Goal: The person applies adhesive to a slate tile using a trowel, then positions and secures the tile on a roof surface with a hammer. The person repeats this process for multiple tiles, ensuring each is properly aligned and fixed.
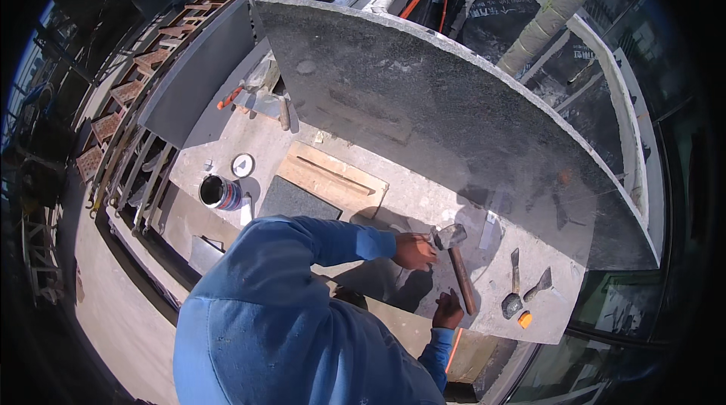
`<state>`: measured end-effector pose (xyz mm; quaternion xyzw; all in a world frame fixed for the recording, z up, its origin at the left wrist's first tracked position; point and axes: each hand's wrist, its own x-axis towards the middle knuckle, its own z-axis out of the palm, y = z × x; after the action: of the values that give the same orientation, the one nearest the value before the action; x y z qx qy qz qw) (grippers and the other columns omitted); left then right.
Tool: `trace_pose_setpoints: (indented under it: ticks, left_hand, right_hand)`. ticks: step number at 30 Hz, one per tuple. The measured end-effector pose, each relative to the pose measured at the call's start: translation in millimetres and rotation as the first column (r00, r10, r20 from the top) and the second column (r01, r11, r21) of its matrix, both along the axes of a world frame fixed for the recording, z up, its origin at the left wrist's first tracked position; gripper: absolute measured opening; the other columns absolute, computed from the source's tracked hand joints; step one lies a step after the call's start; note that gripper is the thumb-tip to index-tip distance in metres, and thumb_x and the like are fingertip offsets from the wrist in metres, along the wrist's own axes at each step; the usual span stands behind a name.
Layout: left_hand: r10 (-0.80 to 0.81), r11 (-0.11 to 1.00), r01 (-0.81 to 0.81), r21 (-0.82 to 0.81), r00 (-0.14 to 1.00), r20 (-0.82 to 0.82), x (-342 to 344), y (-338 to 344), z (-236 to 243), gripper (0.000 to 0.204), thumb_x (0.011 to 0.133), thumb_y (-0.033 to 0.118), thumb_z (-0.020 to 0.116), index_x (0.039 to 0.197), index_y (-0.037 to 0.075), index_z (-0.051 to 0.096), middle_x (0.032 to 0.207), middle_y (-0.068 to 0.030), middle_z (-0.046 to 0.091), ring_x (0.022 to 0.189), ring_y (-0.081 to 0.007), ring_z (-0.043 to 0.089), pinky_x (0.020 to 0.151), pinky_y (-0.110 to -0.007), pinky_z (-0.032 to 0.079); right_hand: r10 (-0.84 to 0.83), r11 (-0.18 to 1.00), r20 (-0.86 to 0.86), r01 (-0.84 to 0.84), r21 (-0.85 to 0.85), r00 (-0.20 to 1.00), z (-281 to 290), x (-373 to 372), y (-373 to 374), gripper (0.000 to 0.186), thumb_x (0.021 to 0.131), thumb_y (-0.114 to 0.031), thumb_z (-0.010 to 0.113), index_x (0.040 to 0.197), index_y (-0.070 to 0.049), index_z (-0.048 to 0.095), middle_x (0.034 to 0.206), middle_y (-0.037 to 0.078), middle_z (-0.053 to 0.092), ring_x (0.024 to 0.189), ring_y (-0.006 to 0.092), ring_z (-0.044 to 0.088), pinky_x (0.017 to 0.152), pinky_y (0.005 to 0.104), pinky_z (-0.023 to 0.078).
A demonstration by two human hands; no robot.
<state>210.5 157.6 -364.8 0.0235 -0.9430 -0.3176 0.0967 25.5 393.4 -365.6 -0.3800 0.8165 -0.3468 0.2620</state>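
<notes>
My left hand, in a blue sleeve, is low over the dusty stone work surface with its fingers curled. Whatever it pinches is too small to make out. Just to its right lies a hammer, metal head away from me and brown handle toward me. My right hand rests near the end of that handle, apart from it. Its fingers are bent in shadow, and I cannot make out what they hold. A dark stone tile lies left of my hands, beside a pale wooden board with a slot.
A large grey stone slab stands along the far side. At the right lie a dark-ended tool, a scraper and an orange piece. An open can and round lid are at the left, beyond them an orange-handled tool.
</notes>
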Motion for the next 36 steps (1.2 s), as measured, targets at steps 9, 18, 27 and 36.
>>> trace_pose_setpoints:
  ticks: [9, 18, 27, 36]
  left_hand:
    - [0.571, 0.783, -0.592, 0.191, 0.806, 0.158, 354.5, 124.1, -4.7, 0.026, 0.094, 0.029, 0.066, 0.109, 0.008, 0.069, 0.096, -0.0131, 0.07, 0.089, -0.0322, 0.071, 0.077, -0.043, 0.057]
    - [0.899, 0.418, -0.865, 0.279, 0.35, -0.262, 444.5, 82.6, 101.3, 0.033, 0.095, 0.019, 0.068, 0.123, 0.002, 0.067, 0.095, -0.013, 0.07, 0.088, -0.0306, 0.069, 0.081, -0.04, 0.053]
    - [0.938, -0.045, -0.903, 0.427, -0.185, -0.293, 577.7, 65.4, 73.6, 0.024, 0.095, 0.009, 0.069, 0.118, 0.0, 0.069, 0.099, -0.0168, 0.072, 0.088, -0.0302, 0.07, 0.079, -0.038, 0.054]
    - [0.897, 0.021, -0.893, 0.45, -0.181, -0.403, 568.1, -67.8, 121.1, 0.022, 0.099, 0.011, 0.065, 0.117, -0.002, 0.069, 0.102, -0.0175, 0.073, 0.092, -0.0256, 0.072, 0.084, -0.034, 0.055]
  right_hand:
    - [0.242, 0.94, -0.183, -0.277, -0.2, 0.953, 63.2, 146.0, -143.9, 0.028, 0.095, -0.011, 0.067, 0.117, 0.006, 0.068, 0.08, 0.011, 0.068, 0.065, 0.0171, 0.066, 0.064, 0.0321, 0.055]
    - [0.829, 0.541, -0.185, -0.84, 0.029, 0.528, 84.7, 380.8, -181.4, 0.04, 0.088, -0.016, 0.076, 0.124, 0.0, 0.065, 0.104, 0.019, 0.067, 0.082, 0.031, 0.069, 0.072, 0.0396, 0.055]
    - [0.859, 0.492, -0.237, -0.86, 0.133, 0.454, 56.2, 384.1, -135.8, 0.043, 0.089, -0.019, 0.078, 0.125, 0.0, 0.063, 0.105, 0.02, 0.066, 0.079, 0.0323, 0.071, 0.067, 0.0391, 0.059]
    - [0.666, 0.745, -0.191, -0.653, 0.132, 0.721, 72.1, 368.3, -120.0, 0.045, 0.091, -0.025, 0.075, 0.127, -0.001, 0.063, 0.11, 0.021, 0.066, 0.077, 0.0299, 0.072, 0.073, 0.0412, 0.057]
